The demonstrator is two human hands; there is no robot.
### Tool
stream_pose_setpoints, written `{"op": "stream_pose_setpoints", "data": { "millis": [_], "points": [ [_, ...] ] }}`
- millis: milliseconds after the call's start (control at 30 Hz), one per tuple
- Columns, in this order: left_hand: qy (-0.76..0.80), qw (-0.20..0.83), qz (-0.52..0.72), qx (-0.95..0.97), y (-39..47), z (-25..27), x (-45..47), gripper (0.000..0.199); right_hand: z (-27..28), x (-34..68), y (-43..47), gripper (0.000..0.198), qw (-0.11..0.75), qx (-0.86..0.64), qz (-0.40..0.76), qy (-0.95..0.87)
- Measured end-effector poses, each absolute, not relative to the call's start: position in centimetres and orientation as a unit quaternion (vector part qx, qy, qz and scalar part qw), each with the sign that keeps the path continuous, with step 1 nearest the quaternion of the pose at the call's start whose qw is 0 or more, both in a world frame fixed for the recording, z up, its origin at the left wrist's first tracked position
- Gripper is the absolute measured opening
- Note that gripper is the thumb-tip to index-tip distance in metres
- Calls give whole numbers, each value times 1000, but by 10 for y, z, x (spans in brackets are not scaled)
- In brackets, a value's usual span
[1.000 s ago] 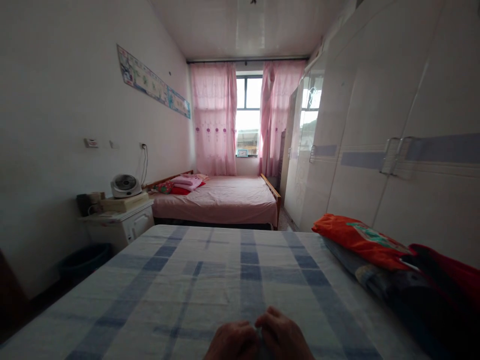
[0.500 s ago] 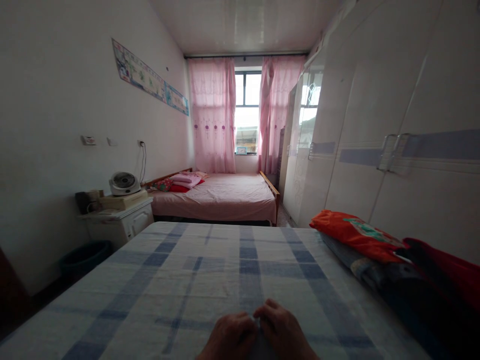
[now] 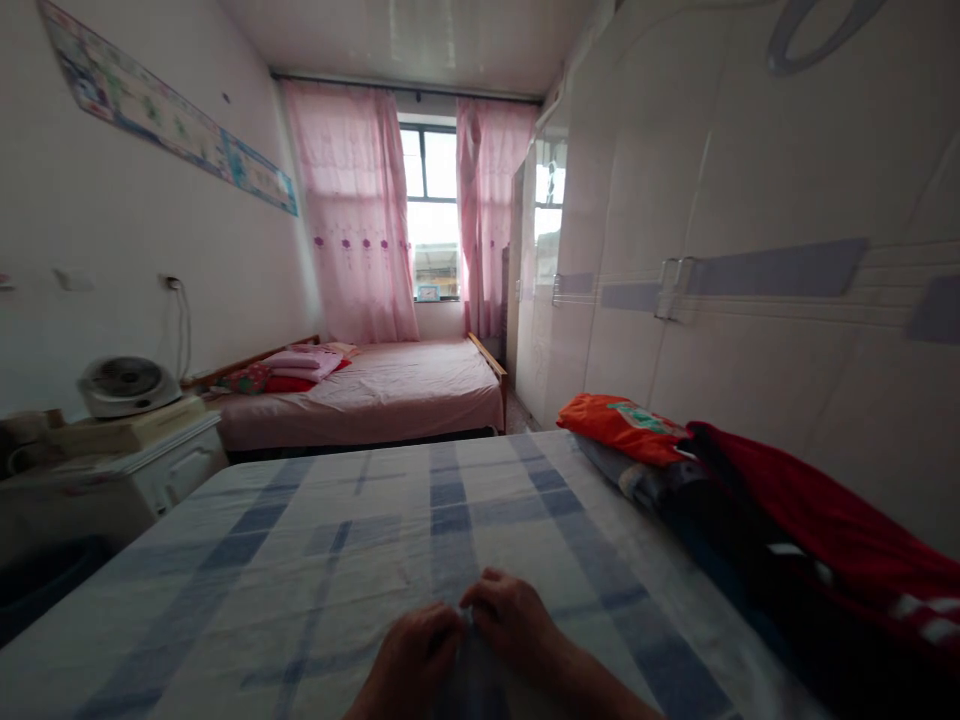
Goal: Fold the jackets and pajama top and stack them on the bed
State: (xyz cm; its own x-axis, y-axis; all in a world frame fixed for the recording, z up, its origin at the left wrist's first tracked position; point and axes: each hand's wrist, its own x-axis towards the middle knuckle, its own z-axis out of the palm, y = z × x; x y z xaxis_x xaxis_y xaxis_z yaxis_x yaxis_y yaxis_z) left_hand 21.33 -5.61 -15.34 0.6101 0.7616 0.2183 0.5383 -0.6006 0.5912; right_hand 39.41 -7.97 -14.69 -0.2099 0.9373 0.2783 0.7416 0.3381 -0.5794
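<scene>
At the lower middle of the view, my left hand [image 3: 420,650] and my right hand [image 3: 517,620] are side by side over the plaid bedsheet [image 3: 375,560], white with blue bands. Both have curled fingers, and their fingertips nearly meet. A tiny pale spot shows between the fingertips; whether it is a pinched fold of the sheet or a separate thing, I cannot make out. To the right of my hands lies a heap of clothes: an orange garment [image 3: 622,425] with a green print, a dark red garment [image 3: 802,500] and dark cloth beneath them.
Beyond the near bed stands a second bed [image 3: 405,385] with pink bedding, below a window with pink curtains [image 3: 352,220]. On the left, a small fan [image 3: 129,385] rests on a box on a white cabinet [image 3: 184,470]. A white wardrobe [image 3: 637,220] lines the right wall.
The view has swung right, so the room has shifted left and more of the red garment and wardrobe shows. My hands sit slightly higher and further left in view, still close together.
</scene>
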Motion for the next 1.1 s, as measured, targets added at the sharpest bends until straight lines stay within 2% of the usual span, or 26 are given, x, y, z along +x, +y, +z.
{"op": "stream_pose_setpoints", "data": {
  "millis": [267,400,500,567,633,667,700,767,833,967,1100],
  "points": [
    [344,249,231,875,-51,-156,210,23,-145,394,-82,28,335,-547,167,-749],
    [344,250,221,878,-51,-156,209,25,-104,421,-85,24,403,-541,160,-720],
    [338,255,220,879,-50,-157,208,27,-52,483,-97,25,509,-586,47,-629],
    [339,259,221,877,-51,-156,209,27,-23,539,-112,29,535,-649,-89,-534],
    [343,263,225,873,-52,-154,209,26,-8,597,-132,34,460,-734,-235,-440],
    [345,266,227,871,-53,-153,210,25,-7,624,-142,37,443,-757,-248,-411],
    [346,269,228,869,-54,-152,210,25,-10,648,-152,41,424,-783,-252,-380],
    [347,274,233,866,-55,-149,211,24,-25,685,-168,47,313,-887,-197,-275],
    [349,275,235,865,-56,-148,211,24,-43,707,-179,41,266,-930,-126,-219],
    [356,264,235,865,-58,-146,212,24,-62,715,-188,30,297,-922,-91,-231],
    [361,258,236,864,-60,-145,213,24,-44,703,-186,36,389,-884,-99,-238]
  ]
}}
